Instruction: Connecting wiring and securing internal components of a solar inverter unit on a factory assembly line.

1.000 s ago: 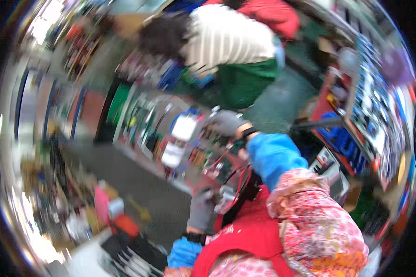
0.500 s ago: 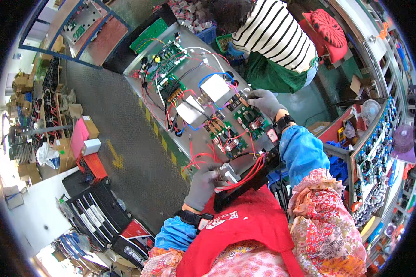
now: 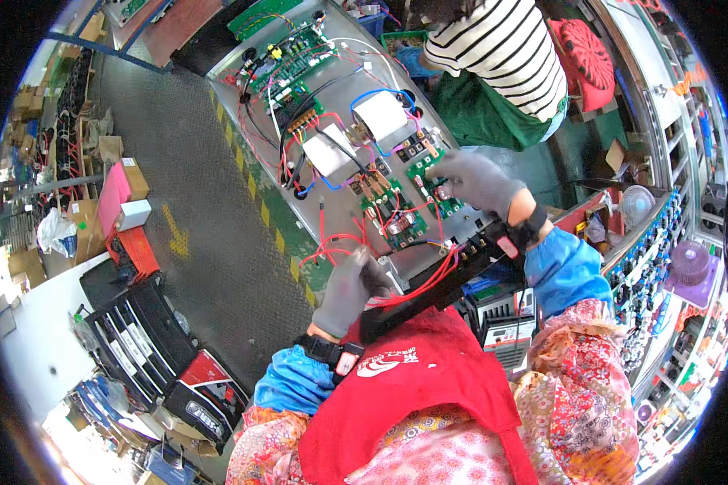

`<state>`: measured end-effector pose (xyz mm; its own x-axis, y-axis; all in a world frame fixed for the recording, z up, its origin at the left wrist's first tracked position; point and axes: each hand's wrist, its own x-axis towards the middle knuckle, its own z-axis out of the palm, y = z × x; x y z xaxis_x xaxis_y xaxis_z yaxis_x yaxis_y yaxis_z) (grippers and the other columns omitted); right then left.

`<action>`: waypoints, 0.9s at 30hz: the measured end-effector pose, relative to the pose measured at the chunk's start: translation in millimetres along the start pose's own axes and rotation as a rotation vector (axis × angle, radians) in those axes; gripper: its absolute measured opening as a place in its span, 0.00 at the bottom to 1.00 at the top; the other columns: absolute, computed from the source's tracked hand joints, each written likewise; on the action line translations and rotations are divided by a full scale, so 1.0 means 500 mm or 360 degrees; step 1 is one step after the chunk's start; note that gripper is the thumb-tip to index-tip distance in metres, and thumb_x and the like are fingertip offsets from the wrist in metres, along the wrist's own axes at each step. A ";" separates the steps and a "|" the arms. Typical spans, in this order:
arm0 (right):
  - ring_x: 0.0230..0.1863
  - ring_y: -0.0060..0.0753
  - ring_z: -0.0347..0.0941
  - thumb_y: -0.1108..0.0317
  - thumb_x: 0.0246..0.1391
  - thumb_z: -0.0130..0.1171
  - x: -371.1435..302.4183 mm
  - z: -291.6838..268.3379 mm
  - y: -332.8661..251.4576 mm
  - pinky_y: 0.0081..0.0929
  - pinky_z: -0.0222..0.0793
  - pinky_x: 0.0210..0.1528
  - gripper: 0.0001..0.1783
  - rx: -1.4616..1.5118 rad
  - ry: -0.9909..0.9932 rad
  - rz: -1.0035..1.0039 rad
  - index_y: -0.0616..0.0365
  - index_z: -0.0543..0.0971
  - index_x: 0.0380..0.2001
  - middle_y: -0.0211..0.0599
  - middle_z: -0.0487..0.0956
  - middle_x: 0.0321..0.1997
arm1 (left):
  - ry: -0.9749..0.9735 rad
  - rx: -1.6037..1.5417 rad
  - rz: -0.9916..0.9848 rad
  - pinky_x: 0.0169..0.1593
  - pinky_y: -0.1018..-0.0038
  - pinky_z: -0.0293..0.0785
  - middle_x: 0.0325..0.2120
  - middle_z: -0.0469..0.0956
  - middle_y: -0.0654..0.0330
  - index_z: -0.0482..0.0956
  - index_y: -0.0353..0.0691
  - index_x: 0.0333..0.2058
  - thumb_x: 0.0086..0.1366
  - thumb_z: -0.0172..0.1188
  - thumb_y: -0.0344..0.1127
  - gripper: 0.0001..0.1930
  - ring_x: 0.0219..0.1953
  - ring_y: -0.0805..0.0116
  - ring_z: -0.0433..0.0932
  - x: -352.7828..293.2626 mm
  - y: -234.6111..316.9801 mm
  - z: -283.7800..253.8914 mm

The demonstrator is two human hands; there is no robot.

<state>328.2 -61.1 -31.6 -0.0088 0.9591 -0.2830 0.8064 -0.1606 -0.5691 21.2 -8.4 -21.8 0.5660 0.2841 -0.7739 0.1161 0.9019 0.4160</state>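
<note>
An open metal chassis (image 3: 299, 212) with wired electronics lies in front of me. My left hand (image 3: 350, 293), in a grey glove, is at its near left corner beside a bundle of red wires (image 3: 332, 242). Its fingers are bunched, and whatever lies between them is hidden. My right hand (image 3: 484, 184), also gloved, hovers over the right green circuit board (image 3: 442, 198); its blurred fingers point left, partly covering that board. A second green circuit board (image 3: 395, 220) sits left of it. Two white-topped cylindrical parts (image 3: 380, 115) are beyond. A black front panel (image 3: 412, 305) runs along the near edge.
A person in a striped shirt (image 3: 501, 48) bends down beyond the chassis at right, by a red-covered stool (image 3: 582, 65). Boxed units with black grilles (image 3: 137, 347) stand at lower left. A rack of parts (image 3: 639, 259) and a purple fan (image 3: 692, 263) are at right.
My left hand has left the small block by the front panel and moved toward the red wires. My right hand has shifted nearer, over the right board. The whole view has shifted.
</note>
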 end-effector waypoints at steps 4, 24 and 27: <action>0.45 0.47 0.72 0.69 0.45 0.59 -0.015 0.025 -0.048 0.38 0.69 0.48 0.16 0.0039 -0.0097 -0.0119 0.52 0.80 0.41 0.42 0.76 0.41 | 0.0145 0.0421 0.0015 0.17 0.79 0.58 0.14 0.64 0.69 0.72 0.39 0.29 0.69 0.49 0.46 0.17 0.15 0.80 0.64 0.000 0.027 0.039; 0.24 0.21 0.71 0.68 0.55 0.57 0.009 0.041 0.082 0.20 0.67 0.26 0.12 0.1943 0.0286 0.0992 0.63 0.78 0.41 0.30 0.77 0.27 | 0.0004 0.2240 0.1330 0.28 0.64 0.74 0.26 0.80 0.51 0.79 0.48 0.45 0.63 0.54 0.39 0.13 0.25 0.57 0.80 0.172 -0.050 0.137; 0.24 0.19 0.70 0.66 0.56 0.56 0.024 0.035 0.079 0.17 0.66 0.26 0.12 0.1779 0.0170 0.0920 0.61 0.77 0.41 0.27 0.76 0.25 | 0.0315 0.1578 0.1097 0.31 0.72 0.73 0.26 0.81 0.56 0.80 0.39 0.43 0.63 0.58 0.39 0.13 0.26 0.68 0.78 0.205 -0.034 0.109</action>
<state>349.5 -60.1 -71.1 0.2671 0.6886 -0.6742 -0.2631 -0.6209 -0.7384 121.7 -12.4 -82.4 0.6309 0.7270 -0.2710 0.4614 -0.0708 0.8844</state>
